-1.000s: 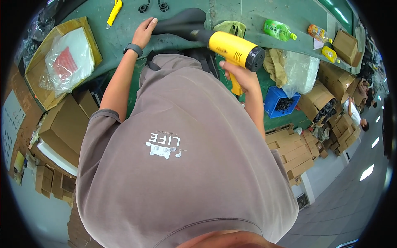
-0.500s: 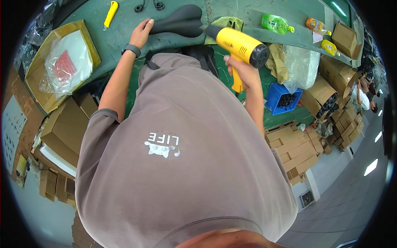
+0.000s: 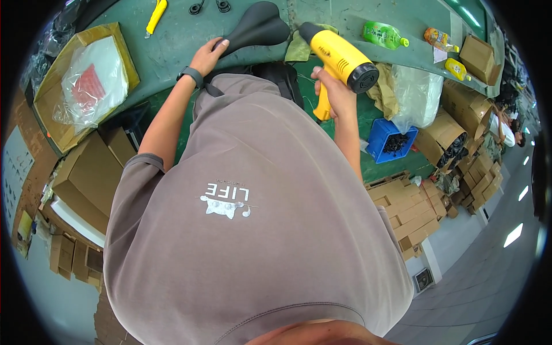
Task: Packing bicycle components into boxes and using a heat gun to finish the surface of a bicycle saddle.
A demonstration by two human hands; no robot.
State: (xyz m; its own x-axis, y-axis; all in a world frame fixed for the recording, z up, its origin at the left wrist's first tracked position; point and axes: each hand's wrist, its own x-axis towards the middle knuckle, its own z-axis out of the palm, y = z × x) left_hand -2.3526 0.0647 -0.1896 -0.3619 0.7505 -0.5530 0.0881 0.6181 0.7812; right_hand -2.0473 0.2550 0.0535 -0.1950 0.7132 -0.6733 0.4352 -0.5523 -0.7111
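Head view: left hand point(image 3: 206, 56) clasps smooth black saddle point(image 3: 257, 27), right hand point(image 3: 333, 92) grips yellow plastic heat gun point(image 3: 339, 54)

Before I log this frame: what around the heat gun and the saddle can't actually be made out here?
- Head view: the heat gun nozzle tip is too small to tell whether it touches the black saddle.
- The right hand covers the gun's grip and trigger.
- The left hand hides the saddle's narrow end.
- The person's torso blocks the bench's near edge.

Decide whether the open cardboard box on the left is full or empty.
Neither: the box holds only a clear plastic bag with something red inside; bare cardboard shows around it.
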